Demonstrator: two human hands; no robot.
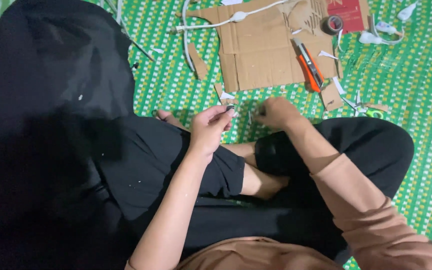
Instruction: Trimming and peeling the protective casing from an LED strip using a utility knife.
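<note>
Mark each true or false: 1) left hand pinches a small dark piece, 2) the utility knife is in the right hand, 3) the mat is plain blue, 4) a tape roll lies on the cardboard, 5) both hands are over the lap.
1) True: the left hand pinches a small dark piece at its fingertips.
2) False: the orange utility knife lies on the cardboard; the right hand is closed on something too small to tell.
3) False: the mat is green with a pale check.
4) True: the tape roll lies at its far corner.
5) True.
</note>
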